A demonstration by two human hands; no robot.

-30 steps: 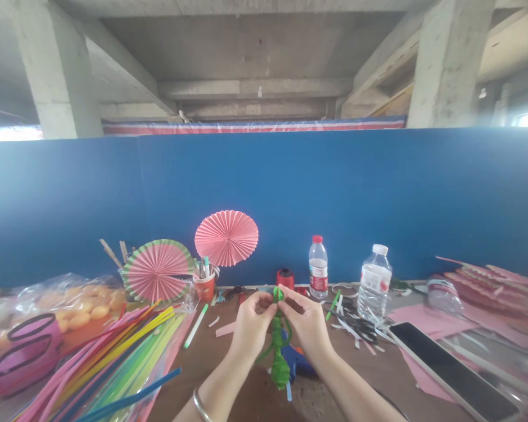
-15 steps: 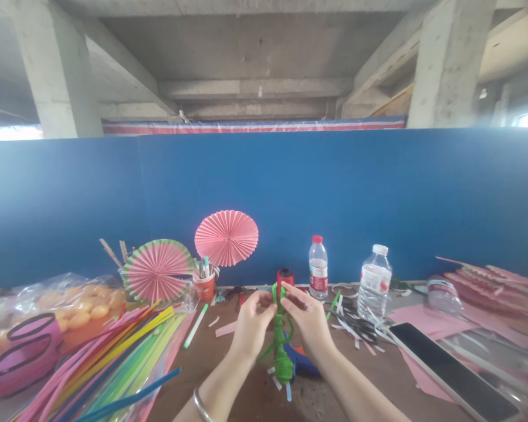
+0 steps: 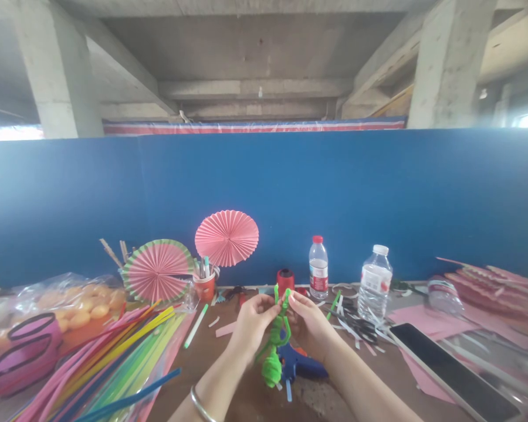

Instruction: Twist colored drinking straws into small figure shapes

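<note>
Between my two hands is a green pipe-cleaner figure [image 3: 271,366], with a thick coiled lower end hanging toward me and thin strands at the top. My left hand [image 3: 254,328] pinches its upper part from the left. From the right, my right hand [image 3: 310,322] pinches a small curled green tip at the top with thumb and forefinger. Below and behind the figure, a blue glue gun [image 3: 305,364] lies on the brown table [image 3: 229,392], partly covered by my right hand and the figure. A red cylinder [image 3: 285,280] stands just beyond my fingertips.
Colourful pipe cleaners [image 3: 127,363] spread at left, beside a pink folded paper fan [image 3: 158,272]. A cup of pens [image 3: 203,286] stands behind. At right are two water bottles [image 3: 319,275], black scissors [image 3: 363,331], a phone [image 3: 453,372] and pink paper [image 3: 426,319]. A blue partition [image 3: 290,193] closes the back.
The figure's lower end has swung left and tilted, showing more of the glue gun. My right fingers have shifted onto the curled tip at the top.
</note>
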